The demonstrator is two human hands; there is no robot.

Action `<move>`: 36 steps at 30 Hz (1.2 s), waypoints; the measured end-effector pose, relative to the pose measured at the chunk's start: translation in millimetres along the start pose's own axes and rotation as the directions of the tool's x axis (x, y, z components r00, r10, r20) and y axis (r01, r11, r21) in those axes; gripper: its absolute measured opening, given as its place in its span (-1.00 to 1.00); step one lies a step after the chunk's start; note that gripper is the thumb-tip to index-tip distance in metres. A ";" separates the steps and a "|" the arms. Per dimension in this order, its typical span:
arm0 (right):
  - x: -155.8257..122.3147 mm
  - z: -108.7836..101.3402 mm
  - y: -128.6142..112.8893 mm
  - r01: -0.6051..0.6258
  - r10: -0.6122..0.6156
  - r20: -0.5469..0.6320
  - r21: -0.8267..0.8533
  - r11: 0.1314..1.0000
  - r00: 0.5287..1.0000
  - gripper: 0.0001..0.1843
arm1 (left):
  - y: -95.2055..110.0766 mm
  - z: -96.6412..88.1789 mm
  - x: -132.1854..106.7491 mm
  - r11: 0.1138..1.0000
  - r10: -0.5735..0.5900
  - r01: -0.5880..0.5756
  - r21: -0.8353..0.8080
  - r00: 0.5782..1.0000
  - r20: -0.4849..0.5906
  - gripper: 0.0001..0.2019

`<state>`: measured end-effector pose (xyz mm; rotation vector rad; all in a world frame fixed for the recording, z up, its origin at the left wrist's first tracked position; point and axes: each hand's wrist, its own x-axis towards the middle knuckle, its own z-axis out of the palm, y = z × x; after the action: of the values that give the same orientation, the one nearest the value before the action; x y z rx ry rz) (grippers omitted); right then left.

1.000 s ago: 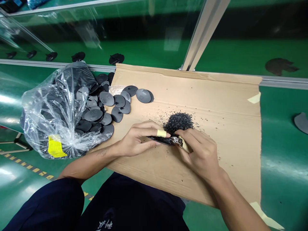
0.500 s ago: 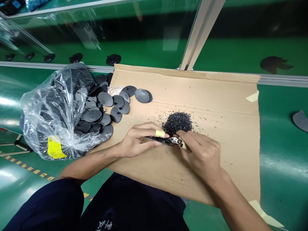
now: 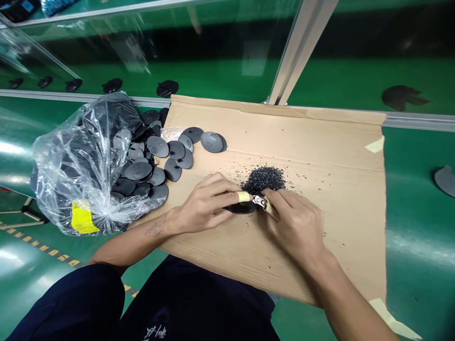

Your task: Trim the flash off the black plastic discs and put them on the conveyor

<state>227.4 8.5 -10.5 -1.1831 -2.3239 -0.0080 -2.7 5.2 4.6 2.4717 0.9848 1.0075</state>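
My left hand pinches a black oval plastic disc between thumb and fingers; yellow tape wraps one fingertip. Closed around a pair of nippers is my right hand. The metal jaws meet the disc's right end beside my taped finger; whether they touch it I cannot tell. Most of the nippers' handles are hidden in my palm. Just beyond both hands lies a heap of small black plastic bits on a cardboard sheet.
Left of the cardboard, many loose black oval discs spill beside a clear plastic bag with a yellow label. Several dark pieces line the metal rail behind. A grey piece lies at right on the green surface.
The disc has turned in my left hand, from nearly edge-on to showing more of its flat face. The fingers of my left hand have shifted over it, and the nippers' jaws have tilted slightly.
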 end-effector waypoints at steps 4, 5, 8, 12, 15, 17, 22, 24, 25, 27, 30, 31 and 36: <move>1.1 -1.8 1.3 -0.057 0.059 0.000 0.228 0.972 0.998 -0.82 | -2.5 -1.9 -0.3 0.997 -0.044 0.042 -0.061 0.998 -0.038 -0.76; 1.7 -2.5 0.7 -0.046 0.048 -0.002 0.305 0.951 0.999 -0.84 | -2.6 -1.8 -0.7 0.995 -0.049 0.046 -0.088 0.998 -0.040 -0.76; 3.1 -4.3 -3.1 0.052 -0.042 -0.032 0.401 0.915 0.999 -0.85 | -2.2 0.4 -2.3 0.993 -0.022 0.016 -0.117 0.999 -0.050 -0.79; 3.9 -5.6 -7.7 0.225 -0.211 -0.089 0.199 0.954 0.973 -0.83 | 0.6 0.5 -2.2 0.994 0.028 -0.026 0.103 0.999 -0.018 -0.85; 5.2 -5.9 -8.9 0.284 -0.270 -0.120 0.121 0.951 0.955 -0.80 | 4.5 -2.6 -0.2 0.964 0.015 -0.035 0.265 0.997 0.077 -0.83; 5.6 -6.0 -10.2 0.308 -0.293 -0.135 0.113 0.944 0.947 -0.80 | 6.4 -3.6 0.3 0.942 0.018 -0.067 0.329 0.989 0.148 -0.80; 2.1 -9.5 -14.9 0.161 -0.123 -0.131 0.339 0.927 0.984 -0.81 | 3.1 -2.8 -1.4 0.967 0.017 -0.033 0.251 0.998 0.066 -0.82; 0.8 -13.0 -14.0 0.009 0.049 -0.116 0.451 0.892 0.992 -0.63 | 0.0 -3.7 -1.3 0.992 -0.043 0.043 0.121 0.999 -0.005 -0.83; 0.7 -14.7 -12.4 -0.053 0.118 -0.104 0.484 0.873 0.988 -0.53 | -1.3 -4.4 -1.0 0.996 -0.077 0.078 0.048 0.997 -0.027 -0.84; 1.6 -16.9 -7.6 -0.123 0.187 -0.081 0.499 0.858 0.979 -0.42 | -3.0 -5.7 -0.3 0.986 -0.143 0.137 -0.099 0.988 -0.065 -0.87; 4.7 -16.1 1.2 -0.119 0.155 -0.058 0.400 0.909 0.986 -0.49 | -3.5 -6.0 0.0 0.946 -0.211 0.174 -0.274 0.971 -0.111 -0.83; 5.8 -15.2 3.9 -0.106 0.136 -0.061 0.346 0.932 0.989 -0.53 | -3.4 -5.8 -0.1 0.933 -0.222 0.176 -0.313 0.968 -0.116 -0.81; 8.0 -12.3 11.4 -0.017 0.023 -0.077 0.080 0.997 0.997 -0.52 | -2.2 -6.0 -0.6 0.891 -0.254 0.205 -0.406 0.965 -0.070 -0.78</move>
<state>237.7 18.7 1.1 -1.1466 -2.2236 0.0439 -8.3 6.5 7.5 1.9341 0.9697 1.1562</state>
